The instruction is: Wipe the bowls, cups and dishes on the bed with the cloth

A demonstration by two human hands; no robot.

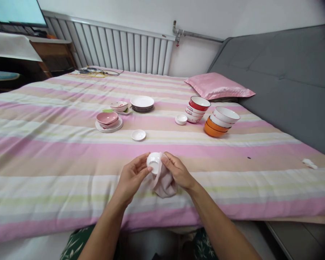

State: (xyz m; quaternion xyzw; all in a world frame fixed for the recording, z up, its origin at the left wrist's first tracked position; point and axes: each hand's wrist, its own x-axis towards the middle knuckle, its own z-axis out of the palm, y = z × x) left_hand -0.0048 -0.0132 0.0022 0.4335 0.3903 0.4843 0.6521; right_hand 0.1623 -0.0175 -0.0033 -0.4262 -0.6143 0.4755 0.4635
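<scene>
Above the near edge of the bed, my left hand (135,175) grips the left side of a small white dish (154,160), its underside facing me. My right hand (177,169) is closed on a pale pink cloth (165,184), pressed over the dish's right side. The cloth's lower part hangs down below the dish. Just beyond my hands, a small white saucer (138,135) lies on the striped sheet. The fingers behind the dish are partly hidden.
Plates with pink bowls (107,119) stand left, near a stack of white plates (142,102). To the right are small dishes (181,119), red-and-white bowls (199,104) and orange and white bowls (216,127). A pink pillow (219,86) lies by the grey headboard (281,68).
</scene>
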